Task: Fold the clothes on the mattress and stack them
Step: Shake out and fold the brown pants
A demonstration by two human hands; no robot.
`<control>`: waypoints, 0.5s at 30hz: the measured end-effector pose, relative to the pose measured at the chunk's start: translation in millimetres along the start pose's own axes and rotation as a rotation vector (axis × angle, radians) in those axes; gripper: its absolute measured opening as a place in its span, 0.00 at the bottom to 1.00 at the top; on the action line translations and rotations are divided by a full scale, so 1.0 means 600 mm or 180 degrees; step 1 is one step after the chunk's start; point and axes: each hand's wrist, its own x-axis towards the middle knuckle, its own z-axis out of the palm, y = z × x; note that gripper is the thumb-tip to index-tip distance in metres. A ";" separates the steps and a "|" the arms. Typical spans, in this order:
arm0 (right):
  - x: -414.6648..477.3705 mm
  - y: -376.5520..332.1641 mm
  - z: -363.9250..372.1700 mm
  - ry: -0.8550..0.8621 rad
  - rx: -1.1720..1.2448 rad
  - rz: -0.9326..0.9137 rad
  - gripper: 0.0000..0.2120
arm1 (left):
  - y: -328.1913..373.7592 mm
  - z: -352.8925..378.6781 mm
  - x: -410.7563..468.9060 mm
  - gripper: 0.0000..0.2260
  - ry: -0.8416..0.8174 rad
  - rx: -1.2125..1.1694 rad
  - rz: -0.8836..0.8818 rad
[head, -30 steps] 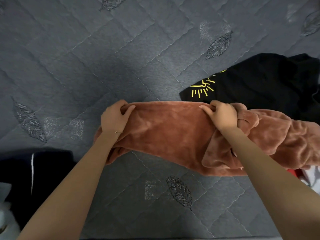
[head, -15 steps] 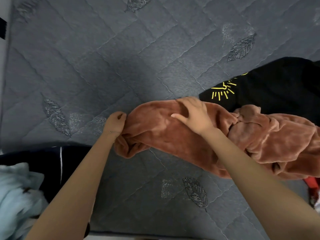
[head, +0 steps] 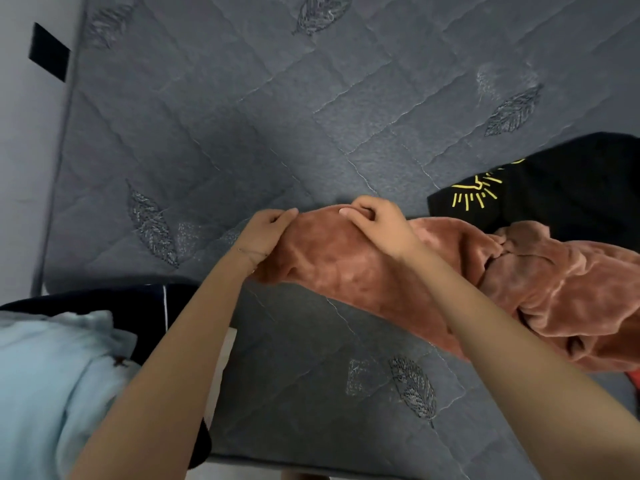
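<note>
Nearest me, at my lower left, a light blue garment [head: 45,375] lies over a dark garment [head: 145,306] with a thin white stripe, at the near corner of the mattress [head: 242,116]. Past them my left hand [head: 266,233] pinches the left end of the brown fleece [head: 346,268], fingers curled over its upper edge. My right hand [head: 377,220] is just beside it, fingers hooked into the same edge. The fleece trails to my right across the mattress, bunched in folds at that end. Beyond the bunch lies a black shirt [head: 571,188] with a yellow sun print, its edge meeting the fleece. Farther off, the quilted grey surface runs to a pale wall [head: 24,150] on the left.
</note>
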 end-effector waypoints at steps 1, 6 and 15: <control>0.003 -0.006 -0.003 0.0026 0.0136 0.0068 0.16 | 0.007 -0.011 0.005 0.16 -0.0045 -0.0025 0.0012; 0.022 -0.022 0.003 0.0571 0.0073 0.0339 0.13 | 0.016 -0.037 0.029 0.09 0.0716 0.0380 0.0674; 0.017 -0.003 0.039 0.0383 -0.0435 0.0682 0.14 | -0.079 -0.039 0.018 0.14 0.1080 0.0817 -0.0290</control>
